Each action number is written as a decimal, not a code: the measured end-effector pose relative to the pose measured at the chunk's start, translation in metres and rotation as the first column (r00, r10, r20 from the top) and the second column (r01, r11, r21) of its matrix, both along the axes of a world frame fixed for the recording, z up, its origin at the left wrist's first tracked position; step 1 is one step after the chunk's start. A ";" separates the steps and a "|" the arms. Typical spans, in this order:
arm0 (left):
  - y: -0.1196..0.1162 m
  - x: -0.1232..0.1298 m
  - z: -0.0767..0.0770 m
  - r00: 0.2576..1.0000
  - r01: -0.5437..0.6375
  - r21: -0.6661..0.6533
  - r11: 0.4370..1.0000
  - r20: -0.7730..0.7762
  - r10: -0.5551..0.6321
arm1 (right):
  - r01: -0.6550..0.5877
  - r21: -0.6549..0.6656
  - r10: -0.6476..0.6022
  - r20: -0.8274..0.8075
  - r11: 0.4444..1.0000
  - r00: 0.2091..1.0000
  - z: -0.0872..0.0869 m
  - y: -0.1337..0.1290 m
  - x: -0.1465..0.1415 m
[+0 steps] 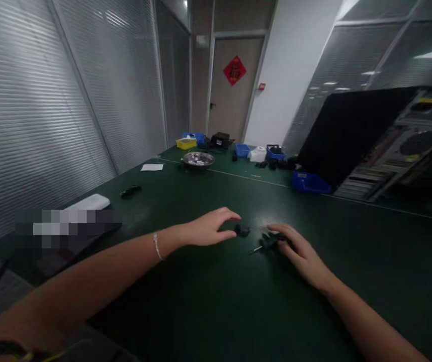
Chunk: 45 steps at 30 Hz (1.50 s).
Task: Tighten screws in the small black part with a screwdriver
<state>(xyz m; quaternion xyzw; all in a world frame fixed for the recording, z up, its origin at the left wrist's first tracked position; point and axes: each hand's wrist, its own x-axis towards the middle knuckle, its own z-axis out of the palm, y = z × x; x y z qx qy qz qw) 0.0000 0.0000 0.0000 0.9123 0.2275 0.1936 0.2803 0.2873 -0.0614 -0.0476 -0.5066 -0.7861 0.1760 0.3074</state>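
My left hand, with a bracelet on its wrist, reaches over the green table with thumb and fingers apart. Just off its fingertips lies a small black part, too dark to make out in detail; whether a finger touches it I cannot tell. My right hand grips a dark part with a thin metal shaft, thumb on the near side and fingers on the far side. The shaft points left and towards me. Part of this piece is hidden by the fingers.
The green table carries a metal bowl, a white paper, a black object at left and a blue bin at right. Several small bins, including a yellow one, stand at the back. A computer case rises at right.
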 end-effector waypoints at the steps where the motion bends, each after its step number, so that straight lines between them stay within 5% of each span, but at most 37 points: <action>1: 0.002 0.008 -0.008 1.000 -0.020 0.018 1.000 0.006 0.019 | -0.021 0.003 0.021 0.039 1.000 0.999 0.001 -0.002 0.000; 4: 0.008 0.026 -0.027 0.999 -0.050 0.069 0.996 0.015 0.049 | -0.062 -0.014 0.063 0.152 0.998 0.986 0.002 -0.006 -0.001; 8: 0.011 0.025 -0.035 1.000 -0.002 0.112 0.994 -0.010 0.003 | -0.038 -0.040 0.045 0.220 0.999 0.974 0.000 -0.003 -0.006; 18: 0.017 0.023 -0.042 1.000 -0.011 0.102 0.995 0.016 0.009 | 0.154 -0.145 -0.157 -0.010 0.977 0.988 -0.008 0.005 0.000; 29: 0.017 0.022 -0.037 1.000 -0.009 0.032 0.999 0.017 0.009 | 0.287 -0.262 -0.361 -0.302 0.921 0.882 0.003 0.001 -0.005; 35: 0.016 0.020 -0.035 0.999 -0.017 0.034 0.999 0.036 0.016 | 0.164 -0.388 -0.373 -0.560 0.907 0.740 0.001 -0.003 -0.006; 41: 0.012 0.017 -0.033 1.000 -0.002 0.022 1.000 0.021 0.002 | 0.255 -0.406 -0.438 -0.462 0.878 0.771 -0.009 -0.012 0.007; 45: 0.007 0.012 -0.029 1.000 -0.007 0.000 1.000 -0.005 0.007 | 0.205 -0.440 -0.399 -0.410 0.874 0.820 -0.006 -0.019 0.001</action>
